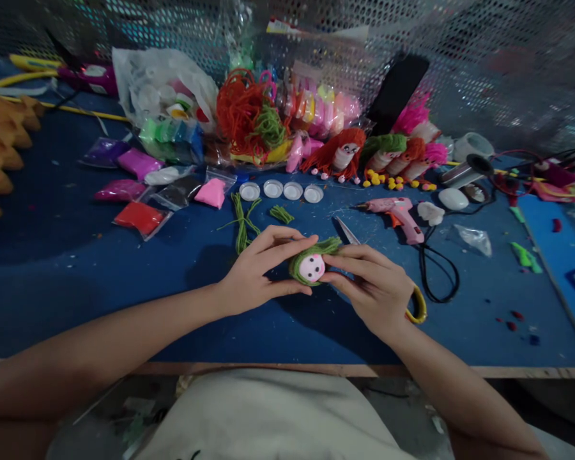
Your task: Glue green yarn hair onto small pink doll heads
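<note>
A small pink doll head (311, 266) wrapped in green yarn hair sits between both my hands above the blue table (76, 281). My left hand (259, 271) pinches it from the left, thumb under, fingers over the yarn. My right hand (371, 287) grips it from the right with fingers curled. Scissors (347, 231) with a yellow handle (418, 306) lie under my right hand.
A pink glue gun (398, 214) with its black cord lies right of my hands. Green yarn strands (243, 223), several white caps (282, 190), bags of coloured clay (138, 217), finished yarn-haired dolls (345, 153) and yarn bundles (249, 115) line the back.
</note>
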Available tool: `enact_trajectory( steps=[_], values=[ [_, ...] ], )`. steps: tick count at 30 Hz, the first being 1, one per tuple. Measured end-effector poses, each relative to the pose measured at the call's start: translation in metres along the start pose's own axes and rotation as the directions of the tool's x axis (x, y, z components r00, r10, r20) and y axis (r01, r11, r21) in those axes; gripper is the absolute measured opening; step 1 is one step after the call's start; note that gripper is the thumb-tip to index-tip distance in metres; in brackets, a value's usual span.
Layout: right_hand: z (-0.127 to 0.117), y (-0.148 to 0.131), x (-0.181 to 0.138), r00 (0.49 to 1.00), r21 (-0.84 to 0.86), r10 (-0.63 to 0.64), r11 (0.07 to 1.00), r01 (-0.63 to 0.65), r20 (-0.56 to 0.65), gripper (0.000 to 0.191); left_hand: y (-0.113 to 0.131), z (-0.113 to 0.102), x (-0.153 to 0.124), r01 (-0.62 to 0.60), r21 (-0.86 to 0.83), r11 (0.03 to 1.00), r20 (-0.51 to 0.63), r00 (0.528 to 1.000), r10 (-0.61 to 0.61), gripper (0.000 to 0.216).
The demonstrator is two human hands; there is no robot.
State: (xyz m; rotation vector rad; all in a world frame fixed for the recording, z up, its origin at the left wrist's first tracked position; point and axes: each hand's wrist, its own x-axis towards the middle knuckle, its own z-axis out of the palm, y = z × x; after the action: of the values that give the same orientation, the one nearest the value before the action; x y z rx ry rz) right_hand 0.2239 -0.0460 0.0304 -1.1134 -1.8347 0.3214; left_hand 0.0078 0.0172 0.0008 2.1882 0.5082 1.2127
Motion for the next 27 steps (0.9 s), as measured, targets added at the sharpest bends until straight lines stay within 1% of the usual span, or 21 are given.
enact_trajectory(
  steps=[3,6,9,12,15,21,27],
  values=[
    [-0.003,0.004,0.000,0.999,0.047,-0.023,0.999,0.025,-0.034,0.030,-0.002,0.000,-0.001,0.043,-0.090,0.995,0.010,0.999,-0.042,0.073],
    [-0.008,0.009,0.003,0.993,-0.041,-0.058,0.998,0.054,-0.102,0.027,-0.004,0.002,-0.002,0.116,-0.285,0.951,0.051,0.993,-0.106,0.076],
    [-0.013,0.011,0.005,0.991,-0.102,-0.111,0.989,0.103,-0.076,0.022,-0.005,0.004,-0.004,0.175,-0.462,0.869,0.109,0.984,-0.140,0.075],
    [-0.015,0.010,0.006,0.990,-0.096,-0.132,0.987,0.128,-0.041,0.018,-0.004,0.006,-0.005,0.208,-0.551,0.808,0.127,0.978,-0.165,0.072],
    [-0.015,0.009,0.006,0.991,-0.093,-0.129,0.988,0.124,-0.043,0.016,-0.002,0.006,-0.004,0.219,-0.580,0.785,0.117,0.976,-0.186,0.070],
    [-0.015,0.009,0.007,0.994,-0.123,-0.107,0.987,0.104,-0.019,0.012,0.000,0.004,-0.003,0.244,-0.578,0.779,0.122,0.969,-0.213,0.067],
    [-0.015,0.011,0.005,0.996,-0.088,-0.085,0.992,0.085,0.003,0.019,0.000,0.004,-0.002,0.291,-0.533,0.794,0.145,0.957,-0.253,0.063]
  ],
)
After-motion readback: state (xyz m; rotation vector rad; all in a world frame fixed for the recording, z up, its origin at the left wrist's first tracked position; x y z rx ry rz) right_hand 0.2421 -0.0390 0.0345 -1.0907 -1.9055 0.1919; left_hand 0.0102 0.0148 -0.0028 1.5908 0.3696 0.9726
